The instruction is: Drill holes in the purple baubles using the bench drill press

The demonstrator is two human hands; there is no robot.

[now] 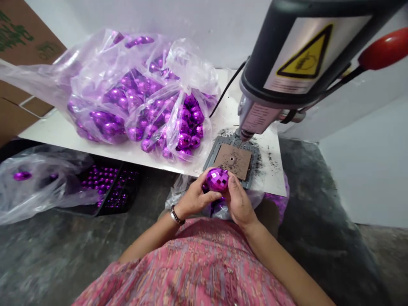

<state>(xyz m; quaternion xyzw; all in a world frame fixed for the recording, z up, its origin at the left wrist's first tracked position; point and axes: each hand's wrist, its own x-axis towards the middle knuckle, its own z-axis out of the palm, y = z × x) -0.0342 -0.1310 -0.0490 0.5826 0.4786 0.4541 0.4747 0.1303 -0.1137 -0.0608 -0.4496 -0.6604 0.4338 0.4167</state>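
Between both hands, in front of the table's near edge, is a shiny purple mirrored bauble (217,179) with a faceted surface. My left hand (196,196) is closed on its left side, thumb along the bottom. My right hand (239,200) grips the right side with its fingers and thumb. Just beyond the hands, a drill press (255,102) points down at a brown square board (232,160) with a small hole in it. That board lies on the machine's grey metal base (208,161). Below the hands, more purple baubles show partly in a clear bag.
Large clear plastic bags (105,89) full of purple baubles cover the white table's (66,131) left part. Dark shavings (270,157) lie around the base. A red-knobbed lever (384,49) sticks out right. Black trays (110,187) and a plastic bag (41,182) stand lower left; a cardboard box (25,55) is behind.
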